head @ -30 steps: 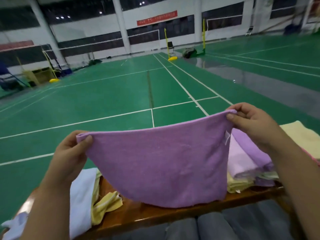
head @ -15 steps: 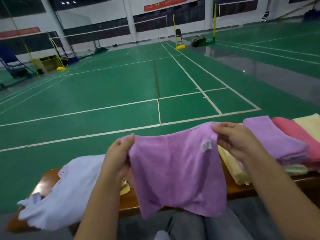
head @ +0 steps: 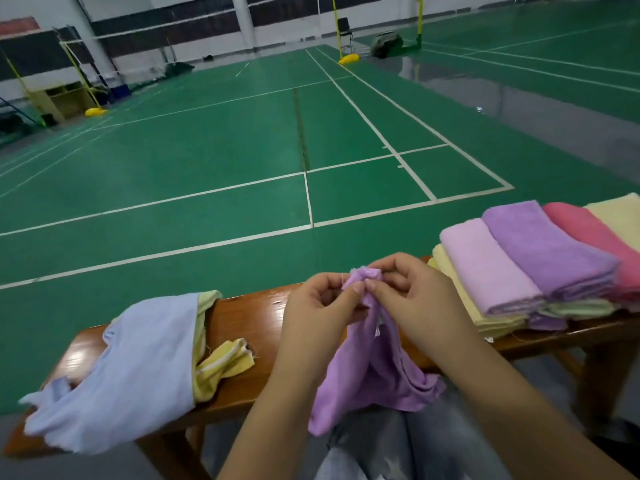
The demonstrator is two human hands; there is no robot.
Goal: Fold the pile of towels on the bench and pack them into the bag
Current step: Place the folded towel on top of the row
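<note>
cream towel (head: 620, 216) cropped right, bag unseen

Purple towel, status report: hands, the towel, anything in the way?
Left hand and right hand both pinch purple towel at its top corners, brought together. Towel hangs over wooden bench. Nothing blocking; folded towel stack sits clear, right.

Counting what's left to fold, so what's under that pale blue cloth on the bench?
A yellow striped towel pokes out from under the blue cloth along its right edge, on the bench. Anything deeper underneath is covered.
</note>
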